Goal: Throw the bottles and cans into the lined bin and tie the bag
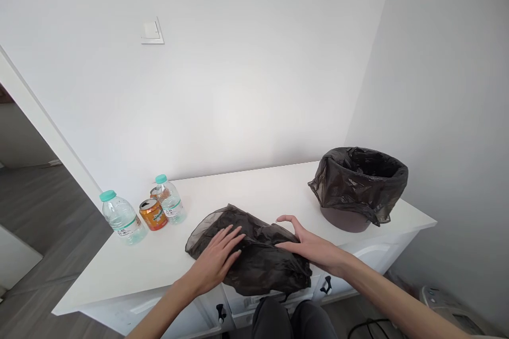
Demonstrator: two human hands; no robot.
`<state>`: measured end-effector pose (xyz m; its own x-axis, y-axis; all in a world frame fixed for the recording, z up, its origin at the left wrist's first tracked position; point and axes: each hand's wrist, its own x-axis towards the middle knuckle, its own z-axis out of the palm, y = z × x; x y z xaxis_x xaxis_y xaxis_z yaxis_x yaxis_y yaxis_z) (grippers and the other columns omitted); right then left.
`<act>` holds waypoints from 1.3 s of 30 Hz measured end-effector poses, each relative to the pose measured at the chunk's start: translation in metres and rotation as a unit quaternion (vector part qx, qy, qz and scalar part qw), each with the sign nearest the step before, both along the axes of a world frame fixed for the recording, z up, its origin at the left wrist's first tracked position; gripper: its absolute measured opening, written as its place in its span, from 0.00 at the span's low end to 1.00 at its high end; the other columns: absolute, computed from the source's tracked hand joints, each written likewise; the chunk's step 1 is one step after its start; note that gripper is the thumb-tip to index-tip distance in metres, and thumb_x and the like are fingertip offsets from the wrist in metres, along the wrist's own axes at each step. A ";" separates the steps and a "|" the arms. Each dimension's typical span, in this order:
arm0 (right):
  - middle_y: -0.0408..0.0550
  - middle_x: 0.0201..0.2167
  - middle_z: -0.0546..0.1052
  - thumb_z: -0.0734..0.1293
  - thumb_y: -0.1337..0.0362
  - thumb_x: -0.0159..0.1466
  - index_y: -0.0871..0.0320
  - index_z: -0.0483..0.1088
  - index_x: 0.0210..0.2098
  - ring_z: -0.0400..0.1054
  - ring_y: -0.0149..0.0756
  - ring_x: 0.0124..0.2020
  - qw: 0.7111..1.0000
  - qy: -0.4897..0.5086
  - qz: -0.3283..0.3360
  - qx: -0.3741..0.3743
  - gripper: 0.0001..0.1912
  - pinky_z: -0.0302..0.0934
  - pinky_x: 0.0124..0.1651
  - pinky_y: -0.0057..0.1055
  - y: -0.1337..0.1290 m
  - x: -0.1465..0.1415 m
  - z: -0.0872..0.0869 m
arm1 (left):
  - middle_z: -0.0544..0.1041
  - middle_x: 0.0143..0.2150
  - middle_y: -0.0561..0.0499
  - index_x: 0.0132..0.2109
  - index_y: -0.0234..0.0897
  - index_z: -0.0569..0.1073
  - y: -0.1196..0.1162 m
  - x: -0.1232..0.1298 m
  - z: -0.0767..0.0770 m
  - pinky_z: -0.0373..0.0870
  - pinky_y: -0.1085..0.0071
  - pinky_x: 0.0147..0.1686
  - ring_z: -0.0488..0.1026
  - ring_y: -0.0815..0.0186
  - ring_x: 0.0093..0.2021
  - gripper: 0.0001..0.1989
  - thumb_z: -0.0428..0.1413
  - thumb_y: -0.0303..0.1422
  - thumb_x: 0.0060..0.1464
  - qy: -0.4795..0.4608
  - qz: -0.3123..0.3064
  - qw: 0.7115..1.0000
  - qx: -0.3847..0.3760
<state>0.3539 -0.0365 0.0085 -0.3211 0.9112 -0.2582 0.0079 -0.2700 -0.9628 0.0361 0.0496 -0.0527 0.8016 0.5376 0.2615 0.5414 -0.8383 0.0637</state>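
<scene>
A thin black plastic bag point(262, 270) lies crumpled on the white cabinet top point(222, 188), its near part hanging over the front edge. My left hand point(218, 257) rests on the bag's left part, palm down with the fingers stretched out. At the bag's right end is my right hand point(308, 246), thumb and fingers apart in a wide curve; whether its fingertips touch the plastic is hard to tell. Neither hand grips anything.
On the right stands a brown bin point(345, 220) lined with a black bag point(358, 190). Two clear bottles with teal caps, a near one point(123, 217) and a farther one point(170, 201), stand at left beside an orange can point(153, 215); another can is partly hidden behind. A wall rises behind.
</scene>
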 end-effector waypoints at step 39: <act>0.48 0.38 0.81 0.64 0.59 0.68 0.55 0.75 0.41 0.73 0.41 0.40 0.885 -0.375 0.047 0.272 0.09 0.63 0.44 0.34 0.091 -0.093 -0.059 | 0.63 0.72 0.41 0.73 0.46 0.57 -0.034 -0.061 -0.001 0.66 0.48 0.65 0.67 0.53 0.68 0.32 0.42 0.22 0.66 -0.121 0.184 0.969 0.116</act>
